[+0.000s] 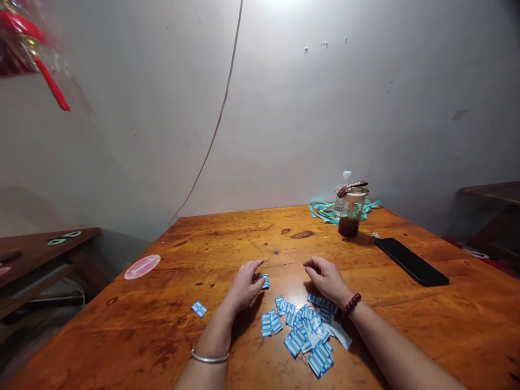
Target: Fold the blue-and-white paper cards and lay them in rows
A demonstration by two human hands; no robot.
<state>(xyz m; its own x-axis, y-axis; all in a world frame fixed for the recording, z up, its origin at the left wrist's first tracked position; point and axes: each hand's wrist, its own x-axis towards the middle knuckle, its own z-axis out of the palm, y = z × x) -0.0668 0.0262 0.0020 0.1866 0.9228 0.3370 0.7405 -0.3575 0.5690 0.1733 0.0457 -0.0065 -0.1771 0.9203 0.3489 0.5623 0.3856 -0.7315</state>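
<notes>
My left hand (246, 284) rests low over the table, fingers bent and thumb apart from them. Beside its thumb lies a small blue-and-white printed card piece (265, 281); whether the hand touches it I cannot tell. My right hand (326, 277) hovers at the far edge of a loose heap of similar blue-and-white pieces (303, 327), its fingers loosely curved and nothing visible between them. Some pieces in the heap show plain white backs (339, 333). A separate blue-and-white piece (199, 309) lies left of my left forearm.
On the wooden table (227, 238), a black phone (410, 261) lies at the right. Toward the back right stand a cup with dark liquid (350, 216) and a clear plastic bottle (346, 177), with turquoise straps (320, 210) around them. A pink round sticker (142, 267) is at the left edge.
</notes>
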